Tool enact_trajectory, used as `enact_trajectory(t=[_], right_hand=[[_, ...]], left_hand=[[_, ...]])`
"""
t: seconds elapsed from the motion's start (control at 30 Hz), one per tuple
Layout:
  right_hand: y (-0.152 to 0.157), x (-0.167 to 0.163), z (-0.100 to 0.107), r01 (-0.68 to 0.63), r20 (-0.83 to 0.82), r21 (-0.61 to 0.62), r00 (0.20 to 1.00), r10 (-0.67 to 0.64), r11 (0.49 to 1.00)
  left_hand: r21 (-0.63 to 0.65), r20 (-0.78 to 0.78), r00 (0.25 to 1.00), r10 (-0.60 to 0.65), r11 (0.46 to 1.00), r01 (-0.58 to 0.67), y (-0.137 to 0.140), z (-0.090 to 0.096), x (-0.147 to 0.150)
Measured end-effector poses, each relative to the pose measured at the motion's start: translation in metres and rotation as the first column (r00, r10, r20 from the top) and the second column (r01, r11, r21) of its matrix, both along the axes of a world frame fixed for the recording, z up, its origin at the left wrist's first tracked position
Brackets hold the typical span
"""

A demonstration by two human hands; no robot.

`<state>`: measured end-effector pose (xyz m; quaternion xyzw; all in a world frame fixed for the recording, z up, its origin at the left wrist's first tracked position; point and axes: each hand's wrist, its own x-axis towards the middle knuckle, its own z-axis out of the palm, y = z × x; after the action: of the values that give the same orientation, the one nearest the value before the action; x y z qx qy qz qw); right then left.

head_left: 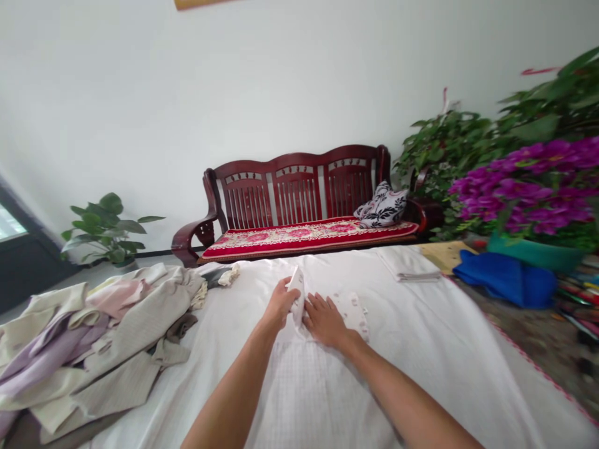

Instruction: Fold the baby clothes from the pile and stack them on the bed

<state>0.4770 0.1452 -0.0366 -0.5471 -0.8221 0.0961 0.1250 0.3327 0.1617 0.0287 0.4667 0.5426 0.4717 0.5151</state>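
A small white cloth with a faint print (356,312) lies on the white sheet (449,349) in front of me. My left hand (283,302) pinches its left part, which stands up folded off the surface. Flat on the cloth beside that raised fold rests my right hand (326,319), fingers stretched out. The cloth's right end shows past my right hand; the part under the palm is hidden. Whether it is a garment or a plain cloth, I cannot tell.
Rumpled clothes (126,324) are heaped at the left. A folded white cloth (409,263) lies at the far right, near a blue cloth (505,279) and a green pot (533,251) of purple flowers. Behind stands a wooden bench (299,187) with a patterned cushion (384,206).
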Motion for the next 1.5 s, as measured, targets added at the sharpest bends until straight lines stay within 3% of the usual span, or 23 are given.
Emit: enact_trajectory(t=[0.1,0.2,0.4,0.5,0.57,0.67,0.73,0.77,0.97,1.17,1.23,1.33,1.43,1.5], right_hand=[[0.000,0.027,0.014,-0.007,-0.051,0.011,0.999,0.008,1.000],[-0.008,0.059,0.020,0.010,-0.060,0.124,0.998,-0.003,0.992],[-0.023,0.076,-0.003,-0.061,-0.011,0.167,0.998,0.064,0.984],[-0.021,0.074,-0.013,-0.035,-0.147,0.180,0.987,0.062,0.983],[-0.017,0.077,-0.015,0.050,-0.321,0.168,0.947,0.007,0.985],[-0.013,0.084,-0.012,0.262,-0.599,0.042,0.779,-0.186,0.964],[-0.013,0.089,-0.008,0.330,-0.671,-0.056,0.687,-0.280,0.942],[-0.014,0.091,-0.006,0.338,-0.666,-0.081,0.681,-0.303,0.938],[-0.020,0.091,0.007,0.379,-0.400,0.009,0.849,-0.344,0.925],[-0.018,0.086,0.012,0.454,-0.208,-0.003,0.871,-0.444,0.891],[-0.016,0.085,0.009,0.468,-0.231,-0.021,0.858,-0.460,0.884],[-0.012,0.088,0.004,0.437,-0.371,-0.090,0.819,-0.437,0.895],[-0.008,0.094,-0.003,0.387,-0.536,-0.115,0.751,-0.385,0.915],[-0.006,0.097,-0.005,0.378,-0.585,-0.110,0.723,-0.367,0.919]], left_hand=[[-0.015,-0.111,0.994,-0.019,1.000,0.017,0.002,0.001,0.019],[0.027,-0.211,0.976,-0.051,0.998,0.058,0.003,-0.003,0.032],[0.093,-0.462,0.885,-0.057,0.989,0.112,0.006,-0.011,0.055],[0.105,-0.556,0.829,-0.062,0.984,0.145,0.007,-0.015,0.070],[0.097,-0.584,0.808,-0.077,0.982,0.164,0.008,-0.019,0.080],[0.074,-0.557,0.823,-0.108,0.981,0.178,0.006,-0.027,0.095],[0.061,-0.520,0.847,-0.115,0.983,0.171,0.004,-0.033,0.102],[0.064,-0.499,0.860,-0.110,0.985,0.163,0.003,-0.036,0.104],[-0.004,-0.226,0.953,-0.203,0.978,0.208,0.000,-0.055,0.103],[-0.049,0.038,0.974,-0.224,0.973,0.225,-0.003,-0.060,0.092],[-0.008,0.044,0.981,-0.188,0.982,0.189,-0.004,-0.058,0.084],[0.166,-0.082,0.991,-0.108,0.979,0.121,-0.005,-0.056,0.065],[0.358,-0.297,0.954,-0.041,0.921,0.151,-0.011,-0.057,0.046],[0.441,-0.463,0.884,-0.066,0.848,0.294,-0.018,-0.059,0.038]])
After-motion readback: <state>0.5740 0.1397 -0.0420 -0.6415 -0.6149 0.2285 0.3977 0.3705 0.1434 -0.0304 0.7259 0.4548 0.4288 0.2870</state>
